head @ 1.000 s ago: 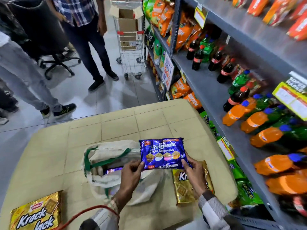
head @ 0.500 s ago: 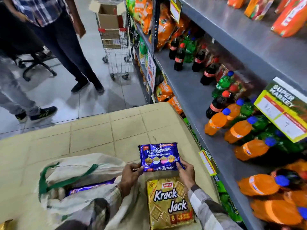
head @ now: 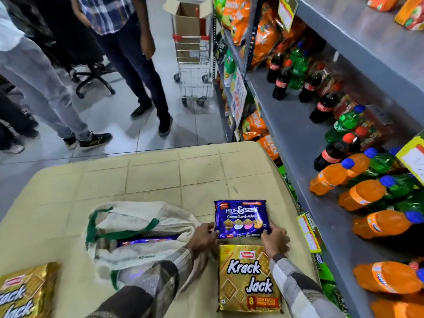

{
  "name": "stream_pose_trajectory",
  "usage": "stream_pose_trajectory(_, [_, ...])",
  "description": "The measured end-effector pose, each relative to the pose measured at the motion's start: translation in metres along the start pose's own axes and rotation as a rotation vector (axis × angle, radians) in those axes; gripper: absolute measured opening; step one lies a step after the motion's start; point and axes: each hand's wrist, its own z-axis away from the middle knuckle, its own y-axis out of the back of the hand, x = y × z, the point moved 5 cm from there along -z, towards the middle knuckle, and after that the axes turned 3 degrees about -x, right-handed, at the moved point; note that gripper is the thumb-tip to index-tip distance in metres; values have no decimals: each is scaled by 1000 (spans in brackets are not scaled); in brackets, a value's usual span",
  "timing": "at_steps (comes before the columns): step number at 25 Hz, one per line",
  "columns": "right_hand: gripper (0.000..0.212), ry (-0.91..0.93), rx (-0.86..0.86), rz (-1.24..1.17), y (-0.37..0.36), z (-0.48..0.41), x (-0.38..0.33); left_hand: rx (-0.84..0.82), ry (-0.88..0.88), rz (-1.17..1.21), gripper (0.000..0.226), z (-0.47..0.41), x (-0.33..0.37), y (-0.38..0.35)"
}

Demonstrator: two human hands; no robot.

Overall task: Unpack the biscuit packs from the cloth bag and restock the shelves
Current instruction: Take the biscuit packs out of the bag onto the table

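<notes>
A purple Hide & Seek biscuit pack (head: 241, 218) lies flat on the beige table (head: 149, 177). My left hand (head: 203, 238) grips its lower left corner and my right hand (head: 275, 241) its lower right corner. Just below it lies a gold Krack Jack pack (head: 249, 278). The white cloth bag (head: 137, 235) with green handles sits open to the left, another purple pack (head: 146, 241) showing inside. A second Krack Jack pack (head: 25, 292) lies at the table's near left corner.
A grey metal shelf (head: 298, 134) on the right holds cola, green and orange soda bottles (head: 364, 193), with snack bags above. A shopping trolley (head: 192, 65) with a cardboard box stands in the aisle. Several people's legs and an office chair (head: 91, 79) are beyond the table.
Both hands lowered the purple pack from the air onto the table, above the gold Krack Jack pack. The view shifted, and the bag now appears further left.
</notes>
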Motion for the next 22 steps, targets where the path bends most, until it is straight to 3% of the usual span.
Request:
stream_pose_trajectory(4, [54, 383, 72, 74, -9, 45, -63, 191, -115, -29, 20, 44, 9, 63])
stream_pose_trajectory(8, [32, 803, -296, 6, -72, 147, -127, 373, -214, -404, 16, 103, -36, 129])
stream_pose_trajectory(11, [42, 947, -551, 240, -136, 204, -138, 408, -181, -759, 16, 128, -91, 160])
stream_pose_trajectory(16, [42, 916, -562, 713, -182, 226, -105, 305, -79, -832, 60, 167, -142, 180])
stream_pose_trajectory(22, [25, 789, -520, 746, -177, 237, -84, 228, 29, -713, 32, 184, -167, 175])
